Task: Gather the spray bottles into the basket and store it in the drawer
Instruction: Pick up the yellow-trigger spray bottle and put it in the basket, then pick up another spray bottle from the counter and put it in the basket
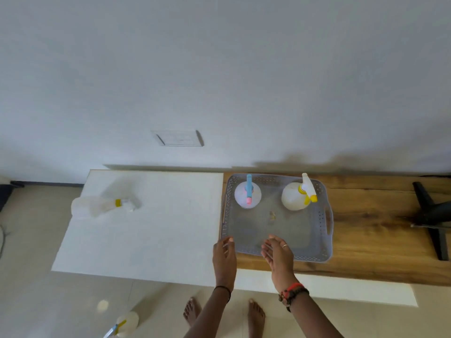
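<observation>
Two bottles stand in the basket; one at nine o'clock on the table and one on the floor remain; both hands hover, fingers open, empty.

One view only — a wide-angle camera worn on the person's head, which looked forward and steeply down. The wall filled the upper half of the frame, bowed a little by the lens; the white surface and the wooden top crossed the middle, seen almost from above. At the bottom edge the floor showed — directly beneath the camera. Everything lay near, within arm's reach.
</observation>
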Available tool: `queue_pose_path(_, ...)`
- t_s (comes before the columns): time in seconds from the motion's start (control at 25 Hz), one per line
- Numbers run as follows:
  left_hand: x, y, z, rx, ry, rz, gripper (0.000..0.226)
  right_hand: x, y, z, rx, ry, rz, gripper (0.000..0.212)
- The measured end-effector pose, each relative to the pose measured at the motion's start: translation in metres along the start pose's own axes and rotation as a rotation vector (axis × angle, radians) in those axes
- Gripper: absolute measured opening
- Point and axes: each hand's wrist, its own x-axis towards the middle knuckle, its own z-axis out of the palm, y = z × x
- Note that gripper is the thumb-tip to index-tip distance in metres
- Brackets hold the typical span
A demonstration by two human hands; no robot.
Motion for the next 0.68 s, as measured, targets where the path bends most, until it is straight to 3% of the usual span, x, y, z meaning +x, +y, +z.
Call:
queue_pose_path(0.2,0.018,-0.025,-0.070,-0.041,0.164,-0.101,0.025,-0.019,0.036,0.049,-0.118,-0.061,0.019,0.003)
queue_pose_path(0.68,0.120,-0.059,-0.263,0.028,0.271,-0.108,0.028,-0.035,0.133,0.217,-0.413,-0.130,0.040,0.013)
